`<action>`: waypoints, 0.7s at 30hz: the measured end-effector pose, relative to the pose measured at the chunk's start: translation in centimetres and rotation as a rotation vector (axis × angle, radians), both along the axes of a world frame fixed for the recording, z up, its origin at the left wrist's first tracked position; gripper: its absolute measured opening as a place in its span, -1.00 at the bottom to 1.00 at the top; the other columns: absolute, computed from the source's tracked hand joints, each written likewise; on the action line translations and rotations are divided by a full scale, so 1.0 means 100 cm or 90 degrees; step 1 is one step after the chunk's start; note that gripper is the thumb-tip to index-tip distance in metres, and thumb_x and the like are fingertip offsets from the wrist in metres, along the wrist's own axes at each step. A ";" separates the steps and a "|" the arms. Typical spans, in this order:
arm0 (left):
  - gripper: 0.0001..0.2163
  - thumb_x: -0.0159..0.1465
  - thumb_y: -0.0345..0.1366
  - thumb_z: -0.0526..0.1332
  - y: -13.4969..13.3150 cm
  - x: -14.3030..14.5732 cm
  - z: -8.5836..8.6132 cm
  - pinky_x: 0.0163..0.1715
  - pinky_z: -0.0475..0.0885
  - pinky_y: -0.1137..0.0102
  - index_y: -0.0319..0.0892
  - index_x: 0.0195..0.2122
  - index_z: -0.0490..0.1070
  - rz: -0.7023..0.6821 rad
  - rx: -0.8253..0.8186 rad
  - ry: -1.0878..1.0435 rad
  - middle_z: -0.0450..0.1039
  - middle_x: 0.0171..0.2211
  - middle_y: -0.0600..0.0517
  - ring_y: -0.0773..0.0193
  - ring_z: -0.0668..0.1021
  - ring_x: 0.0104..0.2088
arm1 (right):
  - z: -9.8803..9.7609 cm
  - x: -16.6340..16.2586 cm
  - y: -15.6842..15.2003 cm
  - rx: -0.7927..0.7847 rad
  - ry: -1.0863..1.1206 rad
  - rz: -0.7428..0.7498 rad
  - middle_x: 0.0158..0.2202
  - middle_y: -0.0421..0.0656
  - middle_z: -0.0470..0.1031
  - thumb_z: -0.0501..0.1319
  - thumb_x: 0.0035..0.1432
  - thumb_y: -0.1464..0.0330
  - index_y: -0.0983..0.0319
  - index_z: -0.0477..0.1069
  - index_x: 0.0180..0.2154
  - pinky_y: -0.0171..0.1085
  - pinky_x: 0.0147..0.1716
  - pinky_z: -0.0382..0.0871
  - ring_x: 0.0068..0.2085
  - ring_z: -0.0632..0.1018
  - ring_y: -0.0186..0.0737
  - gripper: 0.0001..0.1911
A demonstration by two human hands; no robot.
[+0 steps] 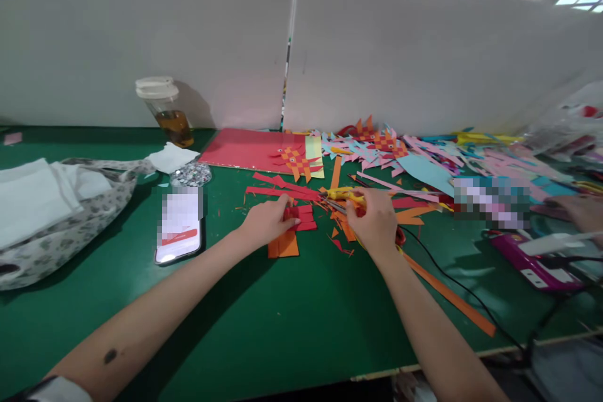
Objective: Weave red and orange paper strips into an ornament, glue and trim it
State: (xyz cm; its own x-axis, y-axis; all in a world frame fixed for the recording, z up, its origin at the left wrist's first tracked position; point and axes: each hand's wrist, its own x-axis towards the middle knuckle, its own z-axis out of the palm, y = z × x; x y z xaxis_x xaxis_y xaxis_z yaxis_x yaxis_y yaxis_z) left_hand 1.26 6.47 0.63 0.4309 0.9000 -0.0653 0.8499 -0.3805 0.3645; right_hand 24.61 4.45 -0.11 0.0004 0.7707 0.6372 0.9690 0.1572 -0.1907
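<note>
My left hand (266, 221) is closed on a red and orange woven paper piece (292, 229) lying on the green table (282, 326). Just right of it, my right hand (374, 220) grips yellow-handled scissors (343, 196), whose blades point left toward the woven piece. Red paper strips (277, 187) and small orange scraps (342, 229) lie around both hands.
A phone (179, 229) lies left of my hands, with a dish of sequins (191, 174), a jar of amber liquid (167, 110) and a cloth bag (61, 213) beyond. Finished paper fish and coloured strips (424, 154) pile up at right. A black cable (461, 289) and a long orange strip (447, 295) cross the table; another person's hand (581, 210) shows at far right.
</note>
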 end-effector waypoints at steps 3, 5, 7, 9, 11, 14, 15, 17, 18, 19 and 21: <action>-0.67 0.22 -0.05 0.03 -0.008 0.000 0.002 -0.52 0.25 0.42 -0.13 -0.09 0.18 -0.005 0.056 0.032 0.46 -0.41 0.00 0.13 0.53 -0.36 | -0.002 0.005 0.002 -0.003 -0.003 -0.077 -0.22 -0.02 0.38 0.12 0.02 0.28 0.25 0.27 -0.19 -0.15 -0.17 0.22 -0.13 0.35 -0.02 -0.71; -0.67 0.23 -0.09 0.03 -0.013 -0.001 0.006 -0.53 0.24 0.43 -0.14 -0.05 0.17 -0.017 0.084 0.049 0.46 -0.41 0.01 0.14 0.53 -0.36 | -0.004 0.007 0.003 -0.048 0.001 -0.117 -0.20 0.00 0.38 0.13 0.01 0.21 0.26 0.25 -0.16 -0.15 -0.20 0.23 -0.13 0.35 -0.01 -0.64; -0.67 0.24 -0.11 0.02 -0.018 -0.003 0.011 -0.53 0.25 0.43 -0.14 -0.03 0.17 -0.022 0.097 0.050 0.47 -0.40 0.01 0.15 0.53 -0.36 | -0.005 0.008 0.004 -0.101 0.007 -0.135 -0.20 0.01 0.38 0.13 0.01 0.16 0.27 0.24 -0.14 -0.17 -0.24 0.24 -0.14 0.37 -0.01 -0.59; -0.67 0.24 -0.09 0.02 -0.023 -0.008 0.013 -0.53 0.26 0.43 -0.12 -0.03 0.18 -0.026 0.096 0.029 0.47 -0.38 0.03 0.17 0.53 -0.36 | -0.004 0.008 0.004 -0.142 0.014 -0.151 -0.19 0.01 0.39 0.11 0.02 0.14 0.27 0.23 -0.13 -0.19 -0.27 0.24 -0.14 0.38 -0.02 -0.57; -0.68 0.22 -0.07 0.04 -0.026 -0.015 0.014 -0.49 0.29 0.42 -0.09 -0.05 0.20 -0.032 0.101 -0.005 0.46 -0.35 0.04 0.18 0.52 -0.32 | -0.002 0.007 0.003 -0.170 0.017 -0.171 -0.21 0.00 0.41 0.10 0.03 0.14 0.26 0.24 -0.12 -0.21 -0.31 0.23 -0.16 0.41 -0.02 -0.57; -0.65 0.18 -0.04 0.09 -0.029 -0.033 0.012 -0.32 0.35 0.35 -0.09 -0.07 0.24 -0.077 0.121 -0.052 0.41 -0.20 -0.01 0.16 0.47 -0.17 | 0.000 0.008 0.003 -0.190 0.018 -0.191 -0.27 -0.01 0.45 0.09 0.04 0.15 0.26 0.24 -0.11 -0.23 -0.38 0.21 -0.20 0.43 0.00 -0.58; -0.63 0.16 -0.03 0.12 -0.030 -0.040 0.012 -0.23 0.34 0.32 -0.08 -0.07 0.25 -0.124 0.110 -0.069 0.38 -0.12 -0.02 0.16 0.43 -0.11 | 0.000 0.008 0.004 -0.190 0.020 -0.194 -0.29 -0.02 0.46 0.09 0.03 0.16 0.26 0.24 -0.11 -0.24 -0.40 0.20 -0.21 0.44 0.00 -0.58; -0.61 0.13 0.00 0.15 -0.030 -0.050 0.011 -0.12 0.30 0.29 -0.06 -0.07 0.29 -0.178 0.086 -0.093 0.32 -0.07 -0.02 0.16 0.37 -0.05 | -0.001 0.010 0.004 -0.182 0.038 -0.200 -0.32 -0.04 0.46 0.11 0.01 0.15 0.24 0.25 -0.11 -0.25 -0.44 0.19 -0.25 0.46 -0.01 -0.58; -0.59 0.11 0.02 0.16 -0.030 -0.054 0.010 -0.09 0.28 0.28 -0.06 -0.08 0.30 -0.185 0.073 -0.101 0.30 -0.06 -0.03 0.15 0.36 -0.04 | -0.002 0.011 0.005 -0.172 0.054 -0.204 -0.33 -0.06 0.47 0.13 0.00 0.15 0.23 0.26 -0.12 -0.26 -0.46 0.19 -0.28 0.46 -0.03 -0.58; -0.56 0.08 0.05 0.17 -0.030 -0.056 0.009 -0.08 0.28 0.28 -0.07 -0.08 0.31 -0.189 0.059 -0.108 0.29 -0.06 -0.04 0.14 0.35 -0.04 | -0.003 0.012 0.005 -0.155 0.074 -0.207 -0.33 -0.08 0.47 0.14 -0.02 0.15 0.21 0.27 -0.14 -0.25 -0.46 0.20 -0.29 0.47 -0.04 -0.59; -0.49 0.02 0.10 0.19 -0.030 -0.056 0.008 -0.09 0.27 0.26 -0.09 -0.07 0.30 -0.191 0.034 -0.115 0.27 -0.07 -0.06 0.12 0.35 -0.07 | -0.003 0.014 0.006 -0.096 0.124 -0.197 -0.29 -0.10 0.48 0.18 -0.04 0.16 0.19 0.28 -0.16 -0.23 -0.41 0.26 -0.28 0.48 -0.06 -0.61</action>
State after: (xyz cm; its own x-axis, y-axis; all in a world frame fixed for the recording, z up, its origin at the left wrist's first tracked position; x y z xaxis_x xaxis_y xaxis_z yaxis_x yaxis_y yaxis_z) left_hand -4.35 3.45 1.47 0.6770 0.7316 0.0797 0.6210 -0.6260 0.4716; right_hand 25.97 5.04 -0.44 0.3573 0.8000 0.4820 0.9097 -0.1811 -0.3736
